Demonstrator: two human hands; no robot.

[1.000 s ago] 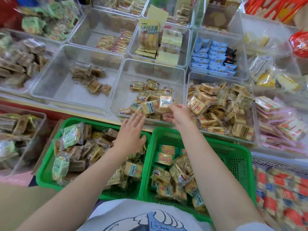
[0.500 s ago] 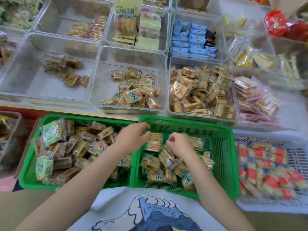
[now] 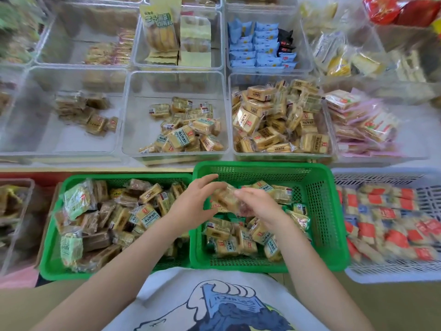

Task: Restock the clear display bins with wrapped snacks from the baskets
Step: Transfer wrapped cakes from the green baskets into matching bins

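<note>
Cellophane-wrapped snacks [image 3: 224, 199] sit bunched between a person's two hands over the right-hand green basket [image 3: 319, 211], apparently gathered into one load so fewer trips are needed. The left hand [image 3: 193, 206] curls at the near side of the bundle, thumb below and fingers arched over the top. The right hand [image 3: 257, 204] closes on it from the other side, its fingers blurred, so the exact grip cannot be read. Both hands appear to hold the packets clear of the heap below.

More packets of the same tan, teal-labelled kind lie loose in that basket. Its neighbour, the left-hand green basket [image 3: 55, 247], touches it along one wall and holds a fuller, mixed pile including pale green wrappers. Both baskets stand at the shelf's front edge, within easy reach of the display.

Directly beyond, the middle clear bin [image 3: 128, 115] is only partly filled, with matching teal-labelled snacks heaped toward its front right corner, which makes it the likely destination. To its right, the fuller clear bin [image 3: 331, 130] is piled high with red-labelled packets. A white slotted crate [image 3: 381, 177] of red-and-tan packets stands just beside the right-hand basket.
</note>
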